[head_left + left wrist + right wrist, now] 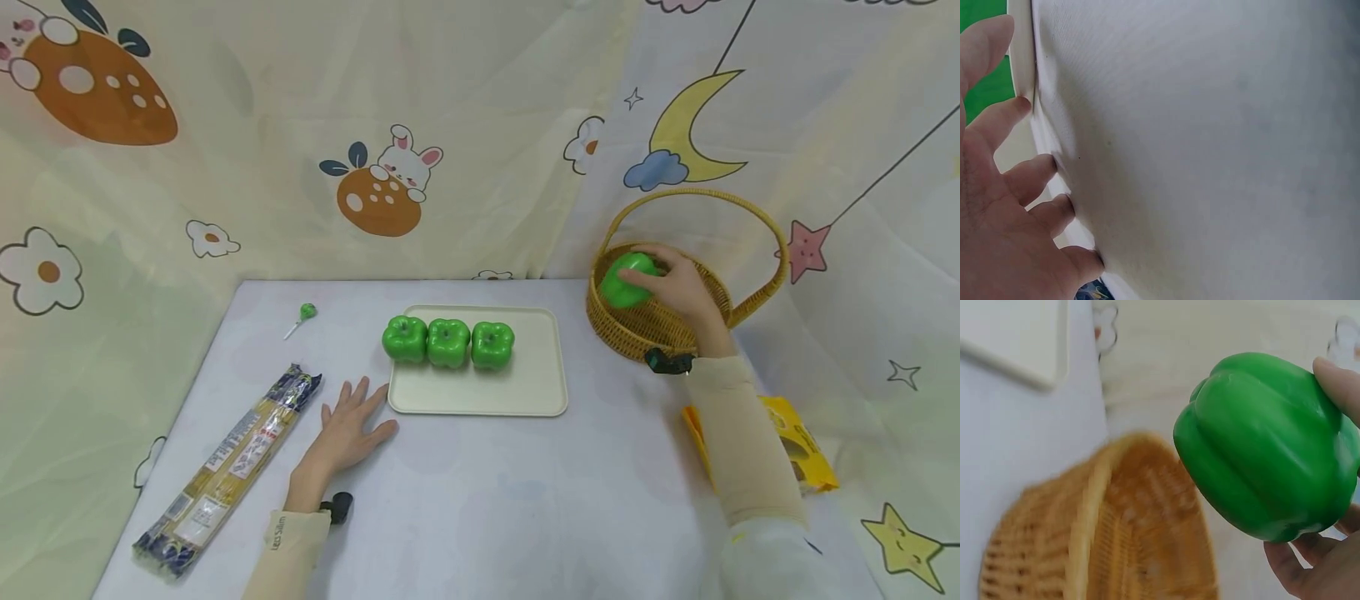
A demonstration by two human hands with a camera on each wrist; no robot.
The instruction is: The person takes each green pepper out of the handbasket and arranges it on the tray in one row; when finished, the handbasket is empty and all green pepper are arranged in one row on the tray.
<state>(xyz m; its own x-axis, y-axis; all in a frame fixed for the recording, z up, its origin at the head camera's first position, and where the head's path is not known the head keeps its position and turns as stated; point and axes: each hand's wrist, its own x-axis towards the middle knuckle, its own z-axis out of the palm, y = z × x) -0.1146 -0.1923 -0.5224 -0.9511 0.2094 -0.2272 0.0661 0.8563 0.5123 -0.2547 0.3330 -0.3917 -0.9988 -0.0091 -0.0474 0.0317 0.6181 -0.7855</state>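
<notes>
My right hand [678, 287] grips a green bell pepper [628, 281] over the mouth of a wicker basket [626, 333] at the table's far right. In the right wrist view, thumb and fingers wrap the pepper [1266, 444] from one side, above the basket's rim [1094, 506]. Three more green bell peppers [448, 342] stand in a row on a cream tray [525, 392], the leftmost at its edge. My left hand [348, 429] rests on the table with spread fingers, by the tray's left side.
A long pack of dry noodles [228, 471] lies slanted on the left, with a green lollipop [307, 312] beyond it. Partly under my right forearm is a yellow package [798, 442]. The basket's tall handle [697, 193] arches over its opening. A patterned cloth hangs behind the table.
</notes>
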